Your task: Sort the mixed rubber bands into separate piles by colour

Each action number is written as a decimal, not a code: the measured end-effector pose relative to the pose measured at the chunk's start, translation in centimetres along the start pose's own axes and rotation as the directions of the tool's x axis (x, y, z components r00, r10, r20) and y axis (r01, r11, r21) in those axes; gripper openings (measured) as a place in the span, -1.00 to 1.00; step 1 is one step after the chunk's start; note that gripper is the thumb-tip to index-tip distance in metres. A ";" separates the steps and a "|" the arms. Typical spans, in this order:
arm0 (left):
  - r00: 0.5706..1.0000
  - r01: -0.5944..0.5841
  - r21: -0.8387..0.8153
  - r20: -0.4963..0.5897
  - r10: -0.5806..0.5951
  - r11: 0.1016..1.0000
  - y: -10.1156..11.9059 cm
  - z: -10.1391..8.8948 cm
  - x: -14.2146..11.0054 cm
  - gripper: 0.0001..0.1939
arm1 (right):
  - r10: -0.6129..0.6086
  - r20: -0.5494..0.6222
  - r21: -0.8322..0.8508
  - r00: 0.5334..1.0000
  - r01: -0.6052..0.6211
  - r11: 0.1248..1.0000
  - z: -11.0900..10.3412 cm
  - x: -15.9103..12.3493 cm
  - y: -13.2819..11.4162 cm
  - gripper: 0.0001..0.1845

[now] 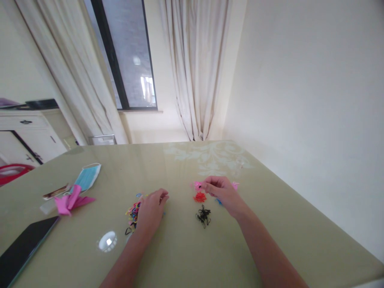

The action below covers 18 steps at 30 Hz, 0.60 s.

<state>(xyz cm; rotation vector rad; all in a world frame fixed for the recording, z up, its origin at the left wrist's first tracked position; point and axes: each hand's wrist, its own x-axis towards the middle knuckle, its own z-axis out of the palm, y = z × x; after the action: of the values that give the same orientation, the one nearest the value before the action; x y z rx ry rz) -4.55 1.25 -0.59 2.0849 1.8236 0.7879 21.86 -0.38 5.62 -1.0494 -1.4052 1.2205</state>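
My left hand (152, 210) is over a mixed heap of small coloured rubber bands (133, 212) and hides part of it. Its fingers are curled, with thumb and fingertips close together; anything between them is too small to make out. To the right, my right hand (220, 190) pinches thumb and forefinger beside a pink pile of bands (197, 185). A tiny dark spot shows at these fingertips, too small to name. Just below lie red bands (199, 197) and, closer to me, black bands (204, 216). Blue bands (219, 201) are partly hidden under my right hand.
On the left of the glossy table (180, 256) lie a pink folded paper shape (73, 201), a blue face mask (88, 178) and a dark flat device (27, 244). More pink bands (235, 185) sit beyond my right hand. A white wall (315, 120) borders the table's right side.
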 end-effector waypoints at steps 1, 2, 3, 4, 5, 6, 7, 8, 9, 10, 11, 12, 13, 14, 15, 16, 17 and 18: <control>1.000 0.012 0.018 0.003 -0.012 1.000 0.0 0.0 0.0 -0.79 | -0.001 -0.005 -0.001 1.000 0.001 1.000 -0.2 0.0 -0.1 -0.60; 1.000 0.019 0.029 0.004 -0.019 0.999 -0.1 0.0 0.1 -0.79 | -0.002 -0.010 0.001 1.000 0.002 1.000 -0.3 -0.1 -0.1 -0.58; 1.000 0.021 0.035 0.005 -0.021 0.999 -0.1 0.0 0.1 -0.80 | -0.002 -0.014 0.006 1.000 0.002 1.000 -0.4 -0.1 -0.2 -0.57; 1.000 0.018 0.037 0.006 -0.018 0.999 -0.2 0.0 0.2 -0.80 | 0.000 -0.016 0.014 1.000 0.000 1.000 -0.5 -0.1 -0.2 -0.57; 1.000 0.012 0.035 0.007 -0.012 0.999 -0.2 0.0 0.2 -0.80 | 0.002 -0.016 0.022 1.000 -0.001 1.000 -0.6 -0.1 -0.3 -0.56; 1.000 0.007 0.030 0.006 -0.007 1.000 -0.3 0.1 0.2 -0.81 | 0.001 -0.016 0.030 1.000 0.000 1.000 -0.6 -0.2 -0.3 -0.57; 1.000 0.004 0.023 0.003 -0.004 1.000 -0.3 0.1 0.2 -0.80 | -0.005 -0.014 0.035 1.000 0.005 0.999 -0.7 -0.2 -0.4 -0.58; 1.000 0.005 0.013 -0.003 -0.005 1.000 -0.3 0.2 0.2 -0.79 | -0.014 -0.009 0.037 1.000 0.014 0.999 -0.8 -0.3 -0.5 -0.60; 1.000 0.008 0.001 -0.010 -0.008 1.000 -0.4 0.2 0.2 -0.78 | -0.025 0.001 0.032 1.000 0.025 0.999 -0.9 -0.3 -0.6 -0.62; 1.000 0.011 -0.013 -0.018 -0.011 1.000 -0.4 0.3 0.2 -0.76 | -0.034 0.020 0.020 0.999 0.033 0.999 -1.0 -0.3 -0.6 -0.64; 1.000 0.015 -0.031 -0.024 -0.015 0.999 -0.4 0.3 0.2 -0.75 | -0.037 0.042 -0.002 0.998 0.037 0.999 -1.2 -0.4 -0.6 -0.66; 0.999 0.018 -0.056 -0.028 -0.019 0.998 -0.4 0.3 0.2 -0.74 | -0.031 0.070 -0.038 0.997 0.034 0.999 -1.4 -0.4 -0.6 -0.68; 0.999 0.021 -0.086 -0.030 -0.023 0.996 -0.3 0.3 0.2 -0.74 | -0.019 0.100 -0.090 0.995 0.028 0.996 -1.6 -0.3 -0.4 -0.70; 0.999 0.025 -0.119 -0.031 -0.029 0.993 -0.3 0.2 0.2 -0.74 | -0.002 0.130 -0.154 0.991 0.022 0.988 -1.9 -0.3 -0.2 -0.72; 0.999 0.029 -0.153 -0.030 -0.034 0.988 -0.3 0.2 0.3 -0.75 | 0.017 0.158 -0.227 0.987 0.019 0.974 -2.1 -0.2 0.1 -0.74; 0.999 0.034 -0.187 -0.029 -0.040 0.982 -0.2 0.1 0.3 -0.75 | 0.040 0.178 -0.305 0.983 0.017 0.952 -2.3 -0.1 0.5 -0.77; 0.998 0.041 -0.219 -0.029 -0.048 0.975 -0.1 0.1 0.3 -0.77 | 0.065 0.189 -0.382 0.980 0.012 0.924 -2.4 0.0 1.0 -0.81; 0.998 0.049 -0.249 -0.028 -0.058 0.967 -0.1 0.0 0.3 -0.79 | 0.092 0.190 -0.450 0.977 0.003 0.893 -2.5 0.2 1.5 -0.83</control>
<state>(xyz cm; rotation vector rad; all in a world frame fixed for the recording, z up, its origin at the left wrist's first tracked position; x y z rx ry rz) -4.57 1.59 -0.56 1.8679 1.6913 0.9888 24.31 0.39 4.24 -1.3000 -1.8967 1.0832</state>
